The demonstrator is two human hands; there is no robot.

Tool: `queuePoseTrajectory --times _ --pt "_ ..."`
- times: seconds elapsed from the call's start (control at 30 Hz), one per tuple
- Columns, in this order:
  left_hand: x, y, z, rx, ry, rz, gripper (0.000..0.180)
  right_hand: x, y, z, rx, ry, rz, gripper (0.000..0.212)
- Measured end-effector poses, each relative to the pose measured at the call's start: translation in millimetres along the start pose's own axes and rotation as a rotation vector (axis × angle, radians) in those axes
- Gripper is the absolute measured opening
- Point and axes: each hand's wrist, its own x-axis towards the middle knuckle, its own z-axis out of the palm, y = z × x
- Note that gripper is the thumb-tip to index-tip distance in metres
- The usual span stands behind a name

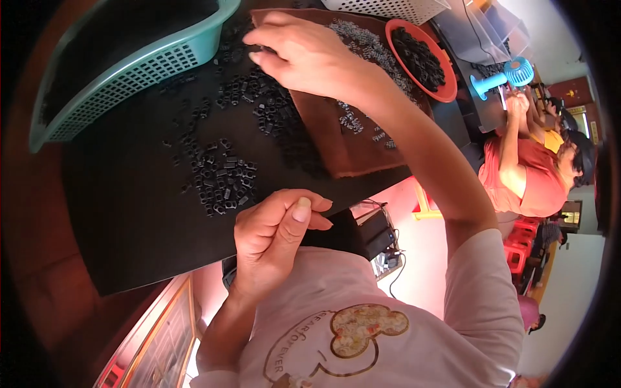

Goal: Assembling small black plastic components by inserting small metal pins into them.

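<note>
My left hand (275,229) is closed near the table's front edge, its thumb pressed onto the curled fingers; anything inside is hidden. Stretched across the table, my right hand (307,58) has its fingers and thumb drawn together above the far side, with a dark spot between them too small to make out. Below it lie scattered small black plastic parts (242,90). A second pile of small black parts (223,178) sits just beyond my left hand. Under my right forearm is a brown cloth (330,142) with many small clear or silvery pieces (362,42) spread on it.
A green perforated basket (155,68) stands at the far left. At the far right are a red-orange bowl (446,94) of black parts, a white perforated basket (394,9), a clear plastic bin (475,32) and a blue fan (517,71). Other people, one in an orange shirt (533,174), sit to the right.
</note>
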Motion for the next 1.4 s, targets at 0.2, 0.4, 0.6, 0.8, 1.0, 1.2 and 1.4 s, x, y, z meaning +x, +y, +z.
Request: queuePoseTrajectory --times 0.2,0.4,0.6,0.8,1.0,1.2,1.4 --pt "2 0 -1 -0.001 -0.011 0.0 0.023 24 -9 22 -0.086 -0.184 0.107 0.019" --pt "4 1 -10 0.057 -0.082 0.054 0.024 15 -25 17 -0.074 -0.257 0.003 0.018" --pt "7 2 -9 0.042 -0.092 0.033 0.024 8 -21 15 -0.048 -0.127 -0.045 0.021" --pt "3 3 -7 -0.031 -0.023 -0.044 0.026 -28 -44 -19 0.257 -0.013 -0.072 0.022" --pt "6 -4 3 -0.429 0.094 0.045 0.024 -77 -65 -54 0.415 0.017 -0.104 0.035" --pt "8 -19 -3 -0.354 0.161 0.086 0.025 -98 -85 -46 0.46 0.069 -0.081 0.039" --pt "8 -15 3 -0.276 0.13 0.095 0.02 -112 -89 -49 0.396 0.082 -0.088 0.039"
